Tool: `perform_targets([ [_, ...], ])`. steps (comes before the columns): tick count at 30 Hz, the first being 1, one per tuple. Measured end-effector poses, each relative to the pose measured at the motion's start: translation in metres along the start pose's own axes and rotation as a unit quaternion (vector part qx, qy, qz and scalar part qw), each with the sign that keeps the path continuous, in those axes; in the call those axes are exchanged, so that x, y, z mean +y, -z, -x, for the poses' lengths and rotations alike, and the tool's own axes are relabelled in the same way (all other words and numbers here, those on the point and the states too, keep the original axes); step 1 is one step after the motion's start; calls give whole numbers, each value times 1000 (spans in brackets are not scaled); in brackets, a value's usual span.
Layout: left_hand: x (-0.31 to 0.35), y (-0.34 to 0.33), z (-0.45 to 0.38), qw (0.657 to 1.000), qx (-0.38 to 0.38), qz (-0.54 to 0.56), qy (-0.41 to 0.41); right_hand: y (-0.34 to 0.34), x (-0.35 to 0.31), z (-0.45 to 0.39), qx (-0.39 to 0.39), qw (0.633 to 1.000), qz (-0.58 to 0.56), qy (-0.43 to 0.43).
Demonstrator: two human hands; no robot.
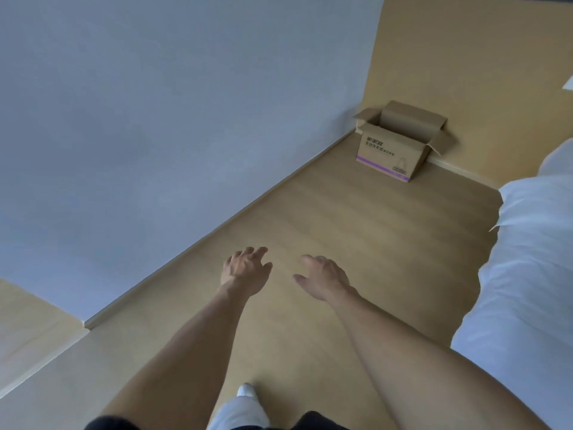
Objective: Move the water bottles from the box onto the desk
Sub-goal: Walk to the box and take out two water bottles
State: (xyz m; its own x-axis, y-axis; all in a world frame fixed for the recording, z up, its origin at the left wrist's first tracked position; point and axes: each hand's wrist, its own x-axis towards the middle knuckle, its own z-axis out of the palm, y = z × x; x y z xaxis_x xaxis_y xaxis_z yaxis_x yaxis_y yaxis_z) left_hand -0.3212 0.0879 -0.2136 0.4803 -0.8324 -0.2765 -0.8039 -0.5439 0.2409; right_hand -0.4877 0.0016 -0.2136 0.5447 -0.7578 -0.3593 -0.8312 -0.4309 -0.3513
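The only writing stands on the front face of the open brown cardboard box sitting on the wooden floor in the far corner of the room. Two lines of dark printed characters, apparently Chinese, run across the upper left of that face; they are too small and blurred to read. Below them a purple stripe runs along the bottom edge of the face, and near its lower right corner is a small dark outline drawing with a tiny printed panel beneath it, also illegible.
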Motion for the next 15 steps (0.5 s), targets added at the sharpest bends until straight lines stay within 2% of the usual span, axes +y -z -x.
perform_targets([
  [8,75,12,-156,993,-31,-6,-114,63,57,-99,38,992,-12,-120],
  [15,128,47,-300,975,-56,-17,-216,129,75,-188,64,967,-38,-245],
])
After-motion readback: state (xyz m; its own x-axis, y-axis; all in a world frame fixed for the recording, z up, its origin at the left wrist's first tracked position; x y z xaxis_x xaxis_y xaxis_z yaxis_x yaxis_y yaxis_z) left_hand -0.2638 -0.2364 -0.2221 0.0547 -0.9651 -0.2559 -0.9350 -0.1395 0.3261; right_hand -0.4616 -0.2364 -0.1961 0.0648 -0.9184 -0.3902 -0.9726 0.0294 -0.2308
